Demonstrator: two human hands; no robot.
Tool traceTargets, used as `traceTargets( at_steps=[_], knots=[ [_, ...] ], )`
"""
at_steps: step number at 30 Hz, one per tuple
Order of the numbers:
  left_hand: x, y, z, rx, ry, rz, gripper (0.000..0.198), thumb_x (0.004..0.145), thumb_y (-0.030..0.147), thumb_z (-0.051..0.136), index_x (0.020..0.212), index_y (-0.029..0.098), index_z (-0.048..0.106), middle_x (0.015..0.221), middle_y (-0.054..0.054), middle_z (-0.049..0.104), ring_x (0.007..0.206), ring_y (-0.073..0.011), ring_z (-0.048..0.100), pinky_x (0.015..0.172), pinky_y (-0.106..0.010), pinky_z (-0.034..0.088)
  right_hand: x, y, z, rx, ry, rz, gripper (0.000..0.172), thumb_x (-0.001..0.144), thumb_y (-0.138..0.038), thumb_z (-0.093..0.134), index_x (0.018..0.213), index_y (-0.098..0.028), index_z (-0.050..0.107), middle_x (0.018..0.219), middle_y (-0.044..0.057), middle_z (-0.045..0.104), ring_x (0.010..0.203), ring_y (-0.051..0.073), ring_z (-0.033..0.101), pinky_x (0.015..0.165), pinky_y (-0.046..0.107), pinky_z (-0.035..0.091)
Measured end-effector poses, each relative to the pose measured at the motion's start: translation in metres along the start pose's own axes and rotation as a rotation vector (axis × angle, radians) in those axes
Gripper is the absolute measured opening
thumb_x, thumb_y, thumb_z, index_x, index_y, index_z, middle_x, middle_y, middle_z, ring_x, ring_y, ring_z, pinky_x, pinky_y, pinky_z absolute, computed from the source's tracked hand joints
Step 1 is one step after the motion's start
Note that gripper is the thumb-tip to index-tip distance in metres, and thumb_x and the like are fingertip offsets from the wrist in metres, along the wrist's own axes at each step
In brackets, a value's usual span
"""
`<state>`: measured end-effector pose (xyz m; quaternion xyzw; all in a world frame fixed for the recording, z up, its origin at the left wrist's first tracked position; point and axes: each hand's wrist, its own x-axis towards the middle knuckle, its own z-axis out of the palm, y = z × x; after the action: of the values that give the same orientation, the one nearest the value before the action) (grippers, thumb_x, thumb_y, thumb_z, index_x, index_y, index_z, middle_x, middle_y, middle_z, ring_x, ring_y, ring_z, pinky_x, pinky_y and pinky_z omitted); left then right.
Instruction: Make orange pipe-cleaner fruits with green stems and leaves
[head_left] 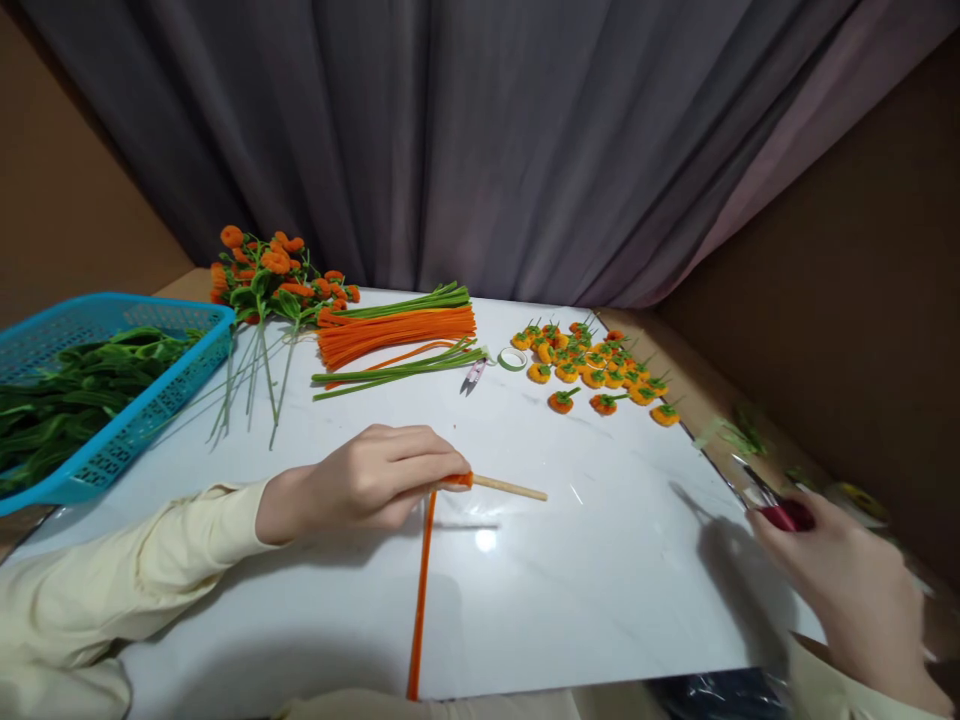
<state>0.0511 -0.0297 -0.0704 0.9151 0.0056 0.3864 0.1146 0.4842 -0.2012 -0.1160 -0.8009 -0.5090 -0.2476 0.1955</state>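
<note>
My left hand [382, 475] is closed around a thin wooden stick [514, 487], whose bare end points right. Orange pipe cleaner [422, 590] is wound on the stick at my fingertips, and its loose length hangs down towards the table's front edge. Over the table's right edge, my right hand [847, 565] grips a red-handled tool [787, 514] with metal tips pointing away to the left. Whether it is scissors or pliers I cannot tell. Beyond my left hand lie a bundle of orange pipe cleaners [397, 335] and some green pipe cleaners [405, 369].
A blue basket [161, 425] of green fuzzy leaves stands at the left. Orange flowers on stems [276, 262] lie behind it. Small snips [474, 375] and a tape roll [512, 359] sit mid-table. Several yellow-orange flower heads [592, 377] are grouped at right.
</note>
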Motion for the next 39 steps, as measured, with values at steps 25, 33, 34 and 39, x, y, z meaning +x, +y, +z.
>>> traceTargets(
  at_steps=[25, 33, 34, 39],
  knots=[
    [0.013, 0.002, -0.004, -0.059, 0.242, -0.201, 0.013, 0.08, 0.009, 0.061, 0.09, 0.016, 0.064, 0.075, -0.002, 0.066, 0.064, -0.0109, 0.06, 0.057, -0.02, 0.051, 0.0, -0.146, -0.04, 0.795, -0.353, -0.056, 0.024, 0.088, -0.036, 0.049, 0.09, -0.019, 0.067, 0.098, 0.008, 0.069, 0.089, 0.021, 0.064, 0.077, 0.032, 0.05],
    [0.014, 0.006, -0.013, -0.007, 0.302, -0.159, 0.013, 0.085, 0.011, 0.054, 0.094, 0.015, 0.063, 0.076, -0.006, 0.067, 0.068, -0.0131, 0.063, 0.058, -0.02, 0.053, 0.0, -0.289, -0.03, 1.606, -0.944, -0.182, 0.038, 0.085, -0.042, 0.055, 0.117, -0.02, 0.054, 0.108, 0.007, 0.062, 0.102, 0.016, 0.059, 0.092, 0.033, 0.045],
    [0.014, 0.005, -0.014, 0.01, 0.316, -0.154, 0.013, 0.085, 0.011, 0.054, 0.094, 0.015, 0.063, 0.077, -0.006, 0.067, 0.069, -0.0133, 0.063, 0.059, -0.021, 0.053, 0.002, -0.296, -0.029, 1.656, -0.959, -0.131, 0.035, 0.085, -0.043, 0.055, 0.108, -0.018, 0.058, 0.09, 0.005, 0.065, 0.086, 0.015, 0.063, 0.085, 0.031, 0.048],
    [0.014, -0.003, -0.018, 0.148, 0.383, -0.153, 0.014, 0.083, 0.008, 0.056, 0.092, 0.016, 0.063, 0.078, -0.005, 0.067, 0.069, -0.0125, 0.062, 0.062, -0.022, 0.053, 0.012, -0.304, -0.04, 1.66, -1.094, -0.01, 0.035, 0.085, -0.047, 0.051, 0.083, -0.014, 0.061, 0.045, -0.009, 0.038, 0.038, 0.007, 0.039, 0.044, 0.02, 0.037]
  ],
)
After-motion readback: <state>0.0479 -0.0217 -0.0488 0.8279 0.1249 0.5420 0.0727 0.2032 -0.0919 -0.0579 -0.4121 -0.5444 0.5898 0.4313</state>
